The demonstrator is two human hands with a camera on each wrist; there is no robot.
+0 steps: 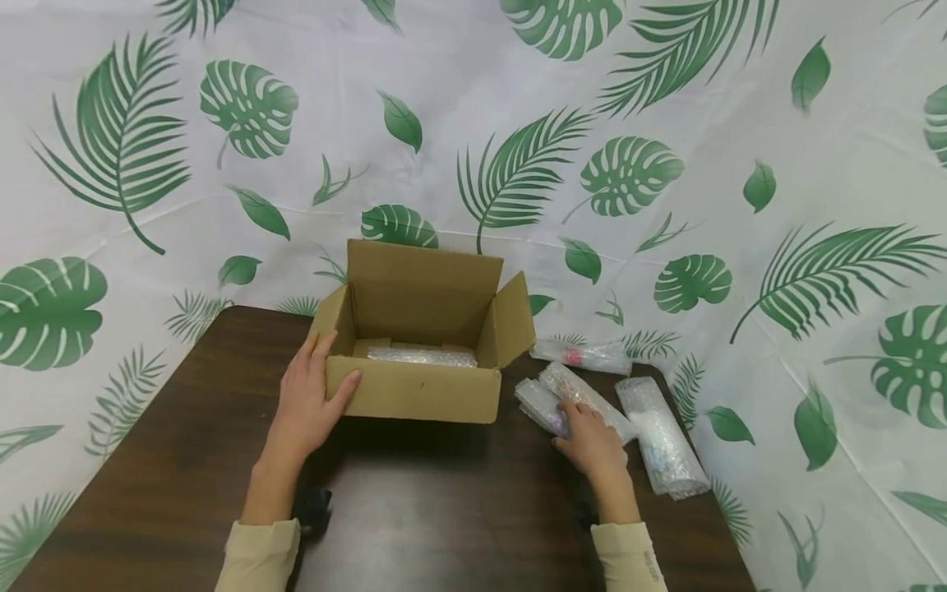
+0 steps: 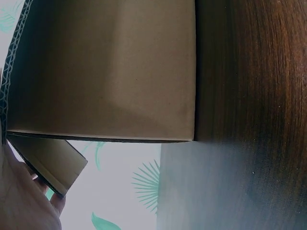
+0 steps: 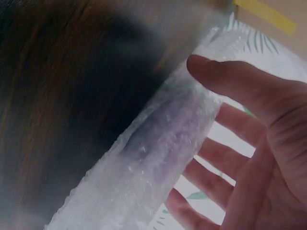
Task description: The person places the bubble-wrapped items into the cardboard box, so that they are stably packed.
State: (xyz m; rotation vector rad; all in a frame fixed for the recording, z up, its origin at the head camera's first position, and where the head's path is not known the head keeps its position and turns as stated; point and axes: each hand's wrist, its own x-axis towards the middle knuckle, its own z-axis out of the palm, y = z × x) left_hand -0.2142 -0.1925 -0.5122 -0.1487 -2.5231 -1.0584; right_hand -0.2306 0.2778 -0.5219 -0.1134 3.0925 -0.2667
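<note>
An open cardboard box (image 1: 422,396) stands on the table, with a bubble-wrapped item (image 1: 423,356) visible inside it. My left hand (image 1: 305,403) grips the box's left front corner, thumb on the front panel and fingers at the left flap (image 2: 50,160). To the right of the box, my right hand (image 1: 595,442) holds a bubble-wrapped package (image 3: 158,139) between thumb and fingers. Something purplish shows blurrily through its wrap. A second bubble-wrapped roll (image 1: 580,390) lies right beside it, partly behind the hand.
Another wrapped package (image 1: 658,440) lies near the table's right edge, and one with a pinkish-red spot (image 1: 592,357) lies at the back. The box's right flap (image 1: 514,321) sticks outward. A leaf-patterned white cloth (image 1: 473,123) hangs behind the dark wooden table (image 1: 444,510).
</note>
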